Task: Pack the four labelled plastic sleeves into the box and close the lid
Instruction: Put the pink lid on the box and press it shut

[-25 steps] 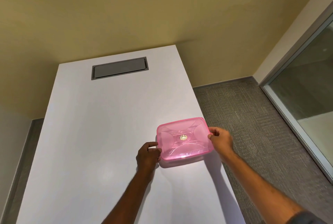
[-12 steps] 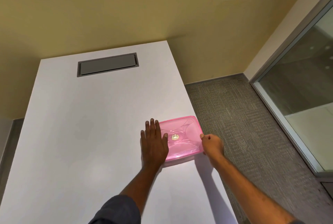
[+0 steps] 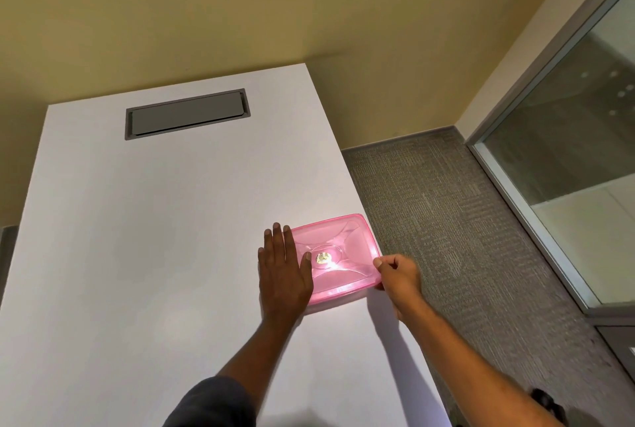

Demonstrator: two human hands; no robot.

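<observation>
A pink see-through plastic box [image 3: 343, 248] with its lid on lies flat on the white table [image 3: 154, 237], close to the table's right edge. My left hand [image 3: 283, 268] lies flat, fingers spread, palm down on the left part of the lid. My right hand [image 3: 398, 275] pinches the box's near right corner between thumb and fingers. No plastic sleeves are visible; whatever is inside the box cannot be made out through the lid.
A grey recessed cable hatch [image 3: 187, 114] sits at the far end of the table. Grey carpet [image 3: 464, 237] lies to the right of the table, and a glass partition [image 3: 584, 151] stands at far right. A yellow wall runs behind.
A second ago both hands held the box by its sides. My left hand has since moved on top of the lid and lies flat; my right hand slid to the near right corner.
</observation>
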